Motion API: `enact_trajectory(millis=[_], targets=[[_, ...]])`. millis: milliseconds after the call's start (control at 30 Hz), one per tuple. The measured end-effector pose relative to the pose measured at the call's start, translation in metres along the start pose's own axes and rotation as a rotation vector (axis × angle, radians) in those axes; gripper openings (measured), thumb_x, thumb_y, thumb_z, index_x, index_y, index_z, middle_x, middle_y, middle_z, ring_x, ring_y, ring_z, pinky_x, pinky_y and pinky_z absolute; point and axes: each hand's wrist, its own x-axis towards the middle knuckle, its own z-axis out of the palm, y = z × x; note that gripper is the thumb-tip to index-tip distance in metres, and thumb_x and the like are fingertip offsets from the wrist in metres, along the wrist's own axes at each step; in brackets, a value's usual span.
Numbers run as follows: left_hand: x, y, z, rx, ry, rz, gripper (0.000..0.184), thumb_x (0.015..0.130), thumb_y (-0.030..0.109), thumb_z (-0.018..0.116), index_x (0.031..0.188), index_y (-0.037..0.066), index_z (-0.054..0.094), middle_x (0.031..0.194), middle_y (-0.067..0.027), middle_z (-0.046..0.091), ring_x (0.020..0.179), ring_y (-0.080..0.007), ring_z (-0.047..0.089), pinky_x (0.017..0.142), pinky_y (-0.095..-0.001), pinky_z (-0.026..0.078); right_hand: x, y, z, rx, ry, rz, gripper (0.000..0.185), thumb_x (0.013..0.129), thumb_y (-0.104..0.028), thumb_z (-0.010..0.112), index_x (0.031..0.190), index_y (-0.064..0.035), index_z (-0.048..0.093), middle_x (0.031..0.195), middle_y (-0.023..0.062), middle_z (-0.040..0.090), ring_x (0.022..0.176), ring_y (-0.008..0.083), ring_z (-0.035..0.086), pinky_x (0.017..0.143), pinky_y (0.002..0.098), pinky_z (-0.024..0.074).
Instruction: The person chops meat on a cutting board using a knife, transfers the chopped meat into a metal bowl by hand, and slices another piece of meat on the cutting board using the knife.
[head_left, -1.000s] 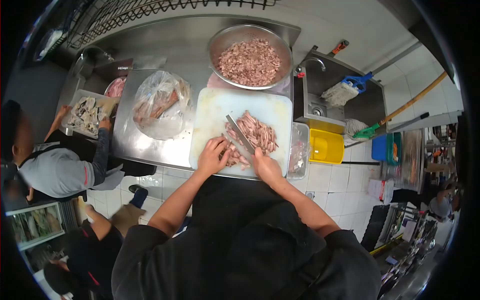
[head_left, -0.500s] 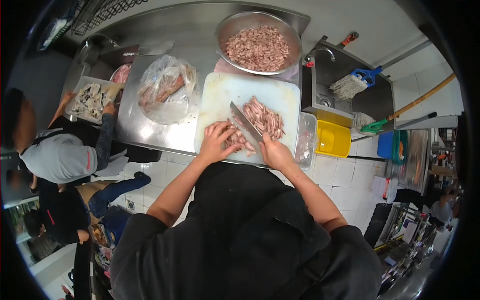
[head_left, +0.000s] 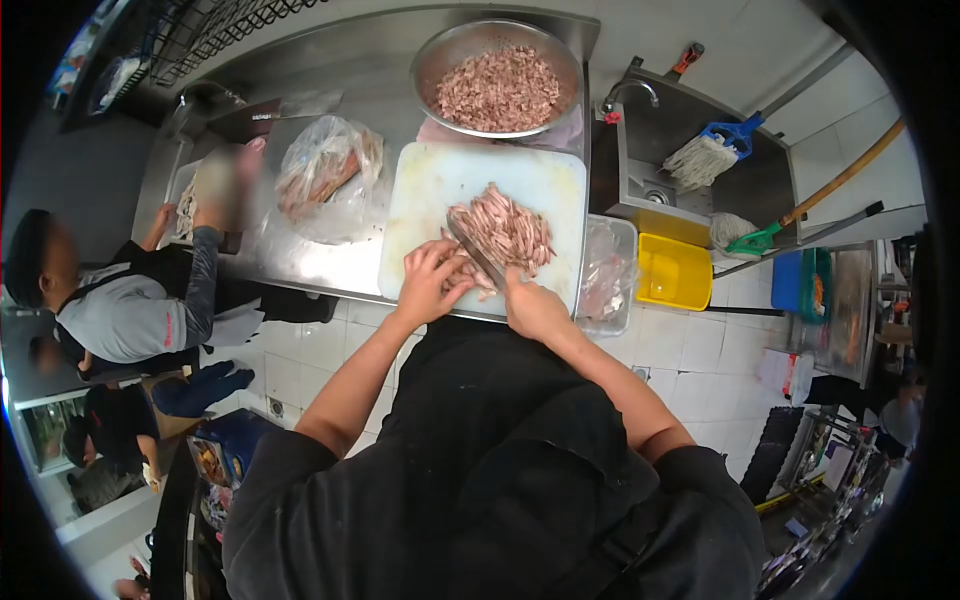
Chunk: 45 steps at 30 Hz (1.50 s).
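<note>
A knife (head_left: 476, 255) is gripped by the handle in the right hand (head_left: 532, 305), its fingers closed around it, and the blade is held slantwise over a white cutting board (head_left: 415, 190) on the steel bench (head_left: 275, 245). Strips of meat (head_left: 508, 230) are heaped on the board, mostly on the right side of the blade. A smaller portion of meat (head_left: 477, 279), on the blade's other side, is held down by the left hand (head_left: 433, 280), whose fingers are bent and slightly spread, the thumb set near the blade.

Beyond the board, a metal bowl (head_left: 430, 61) is filled with finely cut meat (head_left: 500, 88). To the left of the board, a large piece of meat (head_left: 325, 188) is partly wrapped in a clear plastic bag (head_left: 345, 142). Just beside the board's right edge, a clear plastic container (head_left: 606, 318) is seen, and a yellow bin (head_left: 675, 273) is placed farther right, below the sink (head_left: 660, 165).
</note>
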Motion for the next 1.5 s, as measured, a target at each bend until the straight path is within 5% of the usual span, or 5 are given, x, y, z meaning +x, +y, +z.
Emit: enact_trajectory(millis=[300, 567, 700, 933, 1500], targets=[[0.006, 0.024, 0.021, 0.03, -0.177, -0.125, 0.012, 0.084, 0.02, 0.078, 0.093, 0.014, 0.072, 0.125, -0.0016, 0.058, 0.128, -0.0271, 0.044, 0.103, -0.0488, 0.029, -0.003, 0.017, -0.014, 0.085, -0.028, 0.017, 0.025, 0.098, -0.016, 0.051, 0.116, 0.0015, 0.046, 0.099, 0.0322, 0.07, 0.088, 0.0505, 0.069, 0.078, 0.0609, 0.0522], [0.025, -0.011, -0.029, -0.161, -0.097, -0.283, 0.015, 0.087, 0.001, 0.069, 0.1, 0.005, 0.075, 0.096, -0.0143, 0.074, 0.087, -0.0313, 0.069, 0.079, -0.0395, 0.056, 0.0, 0.021, -0.011, 0.098, -0.026, 0.025, 0.025, 0.098, -0.013, 0.049, 0.117, 0.0022, 0.047, 0.104, 0.0347, 0.068, 0.096, 0.0524, 0.067, 0.085, 0.0614, 0.0498], [0.019, -0.066, -0.007, -0.067, -0.103, 0.046, 0.018, 0.082, 0.013, 0.06, 0.089, 0.004, 0.074, 0.086, -0.0142, 0.07, 0.086, -0.0344, 0.066, 0.084, -0.0447, 0.051, 0.008, 0.023, 0.002, 0.093, 0.034, -0.015, 0.037, 0.09, -0.008, 0.047, 0.125, 0.0028, 0.045, 0.103, 0.0377, 0.067, 0.095, 0.0552, 0.065, 0.085, 0.0622, 0.0497], [0.017, -0.039, 0.002, -0.155, 0.072, -0.324, 0.014, 0.084, 0.013, 0.072, 0.094, 0.003, 0.072, 0.095, -0.0148, 0.067, 0.096, -0.0333, 0.062, 0.088, -0.0426, 0.051, 0.006, -0.002, 0.002, -0.036, 0.142, -0.058, 0.024, 0.095, -0.012, 0.049, 0.112, 0.0038, 0.049, 0.095, 0.0352, 0.067, 0.089, 0.0548, 0.065, 0.082, 0.061, 0.0502], [-0.008, -0.036, 0.024, -0.141, 0.206, -0.097, 0.021, 0.085, 0.02, 0.074, 0.102, 0.007, 0.076, 0.111, -0.0082, 0.066, 0.109, -0.0284, 0.06, 0.096, -0.0388, 0.049, 0.029, 0.018, 0.011, -0.134, 0.12, -0.138, 0.025, 0.097, -0.015, 0.054, 0.114, 0.0034, 0.049, 0.092, 0.0359, 0.066, 0.088, 0.0554, 0.063, 0.077, 0.0608, 0.0475]])
